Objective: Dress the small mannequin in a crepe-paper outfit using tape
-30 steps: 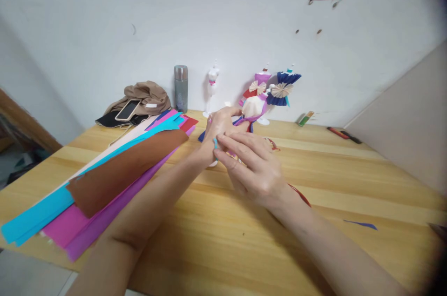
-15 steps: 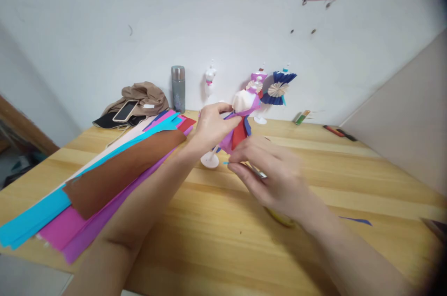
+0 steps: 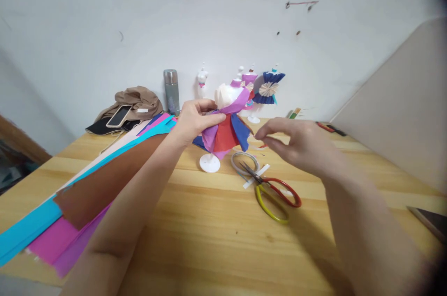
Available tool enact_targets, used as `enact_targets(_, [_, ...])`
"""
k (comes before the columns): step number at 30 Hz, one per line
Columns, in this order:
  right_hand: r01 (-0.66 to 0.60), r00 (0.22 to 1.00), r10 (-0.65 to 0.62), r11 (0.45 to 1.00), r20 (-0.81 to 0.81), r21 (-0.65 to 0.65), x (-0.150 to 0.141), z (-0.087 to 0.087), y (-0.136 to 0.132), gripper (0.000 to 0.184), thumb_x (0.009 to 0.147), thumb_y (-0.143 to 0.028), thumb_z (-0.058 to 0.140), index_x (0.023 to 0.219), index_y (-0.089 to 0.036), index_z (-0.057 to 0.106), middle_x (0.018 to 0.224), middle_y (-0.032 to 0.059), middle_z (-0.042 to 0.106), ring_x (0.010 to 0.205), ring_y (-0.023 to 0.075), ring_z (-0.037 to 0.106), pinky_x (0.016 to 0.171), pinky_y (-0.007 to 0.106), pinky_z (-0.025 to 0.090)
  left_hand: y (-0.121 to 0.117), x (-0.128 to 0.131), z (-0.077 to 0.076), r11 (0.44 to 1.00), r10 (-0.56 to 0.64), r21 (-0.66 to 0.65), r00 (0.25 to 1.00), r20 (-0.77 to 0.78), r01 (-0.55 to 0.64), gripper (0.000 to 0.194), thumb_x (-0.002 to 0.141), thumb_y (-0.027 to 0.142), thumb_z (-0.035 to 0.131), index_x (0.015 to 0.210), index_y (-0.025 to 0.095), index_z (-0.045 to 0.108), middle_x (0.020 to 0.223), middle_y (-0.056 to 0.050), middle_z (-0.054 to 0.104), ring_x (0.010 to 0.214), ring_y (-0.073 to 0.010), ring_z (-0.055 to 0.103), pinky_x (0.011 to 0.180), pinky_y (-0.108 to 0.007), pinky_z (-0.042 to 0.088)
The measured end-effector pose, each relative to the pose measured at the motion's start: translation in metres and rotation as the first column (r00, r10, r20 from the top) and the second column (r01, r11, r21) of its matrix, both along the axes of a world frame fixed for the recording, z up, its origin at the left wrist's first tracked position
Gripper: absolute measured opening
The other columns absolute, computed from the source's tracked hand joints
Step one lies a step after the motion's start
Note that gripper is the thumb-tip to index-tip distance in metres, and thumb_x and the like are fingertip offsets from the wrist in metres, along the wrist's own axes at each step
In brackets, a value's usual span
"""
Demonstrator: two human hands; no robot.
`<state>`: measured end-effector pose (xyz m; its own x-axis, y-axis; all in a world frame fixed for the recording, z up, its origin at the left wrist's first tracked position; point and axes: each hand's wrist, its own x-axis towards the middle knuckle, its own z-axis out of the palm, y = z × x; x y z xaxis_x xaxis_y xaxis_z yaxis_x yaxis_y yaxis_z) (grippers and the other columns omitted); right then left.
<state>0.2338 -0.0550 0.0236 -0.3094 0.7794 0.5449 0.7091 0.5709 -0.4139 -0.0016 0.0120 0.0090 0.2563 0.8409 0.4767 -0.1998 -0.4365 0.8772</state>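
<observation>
My left hand (image 3: 199,120) grips a small mannequin (image 3: 226,96) at its waist, thumb in front and fingers behind. The mannequin is tilted on its round white base (image 3: 210,163). A cream paper piece covers one shoulder, and a purple paper band crosses the chest. Its skirt (image 3: 227,133) is layered from purple, red and blue paper. Just right of the blue panel is my right hand (image 3: 296,142), thumb and forefinger pinched together. Anything between those fingertips is too small to make out. Below lie scissors (image 3: 262,181) with red and yellow handles, partly over a tape roll (image 3: 233,162).
Coloured paper sheets (image 3: 104,177) spread along the left. Behind stand a thermos (image 3: 171,91), a bare mannequin (image 3: 201,77) and a mannequin in a navy paper dress (image 3: 269,89). A phone (image 3: 119,116) rests by a brown cloth (image 3: 141,100). A dark-bladed object (image 3: 428,221) lies far right.
My right hand has moved right and up from the skirt's lower front to beside its blue edge, uncovering the scissors and tape. My left hand still holds the mannequin. The view has shifted slightly.
</observation>
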Motion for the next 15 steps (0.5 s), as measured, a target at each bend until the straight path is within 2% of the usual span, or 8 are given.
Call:
enact_targets(1, [0.096, 0.995, -0.095, 0.995, -0.039, 0.040, 0.001, 0.000, 0.002, 0.018, 0.080, -0.032, 0.060, 0.068, -0.021, 0.067, 0.062, 0.0026, 0.068, 0.056, 0.0163, 0.059, 0.055, 0.030, 0.040, 0.000, -0.001, 0.000, 0.999, -0.038, -0.013, 0.999, 0.007, 0.038, 0.033, 0.059, 0.029, 0.088, 0.085, 0.012, 0.078, 0.085, -0.006, 0.077, 0.081, -0.0212, 0.071, 0.077, -0.032, 0.055])
enact_targets(3, [0.250, 0.960, -0.242, 0.967, -0.138, 0.043, 0.003, -0.002, 0.006, 0.024, 0.078, -0.037, 0.062, 0.061, -0.021, 0.061, 0.048, -0.0018, 0.054, 0.045, 0.0138, 0.049, 0.048, 0.029, 0.033, 0.001, -0.003, -0.001, 0.994, -0.101, -0.037, 0.995, 0.017, 0.102, 0.034, 0.056, 0.030, 0.090, 0.083, 0.013, 0.078, 0.081, -0.005, 0.077, 0.077, -0.0209, 0.071, 0.074, -0.030, 0.055])
enact_targets(5, [0.258, 0.934, -0.255, 0.966, -0.249, -0.021, 0.002, -0.006, 0.011, 0.020, 0.077, -0.036, 0.064, 0.064, -0.021, 0.062, 0.055, -0.0008, 0.060, 0.052, 0.0161, 0.057, 0.051, 0.029, 0.040, 0.001, -0.004, -0.002, 0.985, -0.157, -0.062, 0.987, 0.031, 0.159, 0.033, 0.054, 0.029, 0.090, 0.081, 0.013, 0.078, 0.079, -0.004, 0.077, 0.075, -0.0206, 0.072, 0.072, -0.030, 0.056])
enact_targets(7, [0.161, 0.915, -0.187, 0.982, -0.357, -0.101, 0.000, -0.010, 0.016, 0.011, 0.075, -0.033, 0.067, 0.074, -0.022, 0.069, 0.074, 0.0023, 0.073, 0.071, 0.0217, 0.069, 0.065, 0.033, 0.051, 0.002, -0.004, -0.004, 0.971, -0.218, -0.089, 0.974, 0.062, 0.223, 0.032, 0.052, 0.027, 0.090, 0.079, 0.014, 0.079, 0.077, -0.004, 0.077, 0.071, -0.0199, 0.072, 0.071, -0.030, 0.056])
enact_targets(10, [-0.035, 0.867, -0.080, 0.975, -0.491, -0.220, -0.009, -0.018, 0.021, 0.014, 0.075, -0.034, 0.072, 0.085, -0.024, 0.074, 0.093, 0.0035, 0.077, 0.093, 0.0278, 0.073, 0.082, 0.041, 0.055, 0.003, -0.006, -0.009, 0.942, -0.296, -0.129, 0.948, 0.117, 0.310, 0.030, 0.049, 0.023, 0.089, 0.075, 0.015, 0.078, 0.073, -0.003, 0.076, 0.068, -0.0206, 0.072, 0.070, -0.032, 0.057])
enact_targets(12, [-0.171, 0.839, -0.011, 0.944, -0.544, -0.284, -0.017, -0.023, 0.022, 0.017, 0.077, -0.036, 0.074, 0.090, -0.025, 0.076, 0.100, 0.0033, 0.077, 0.101, 0.0291, 0.072, 0.089, 0.043, 0.054, 0.002, -0.010, -0.013, 0.927, -0.322, -0.147, 0.934, 0.158, 0.345, 0.032, 0.045, 0.023, 0.089, 0.074, 0.015, 0.077, 0.070, -0.002, 0.075, 0.066, -0.0217, 0.071, 0.069, -0.034, 0.057])
enact_targets(15, [-0.385, 0.767, 0.097, 0.861, -0.634, -0.333, -0.027, -0.032, 0.020, 0.026, 0.080, -0.046, 0.075, 0.096, -0.026, 0.077, 0.110, 0.0045, 0.077, 0.110, 0.0283, 0.069, 0.099, 0.045, 0.051, 0.001, -0.017, -0.022, 0.913, -0.308, -0.211, 0.929, 0.205, 0.349, 0.042, 0.037, 0.028, 0.090, 0.074, 0.014, 0.074, 0.069, -0.004, 0.073, 0.063, -0.0237, 0.069, 0.068, -0.039, 0.057])
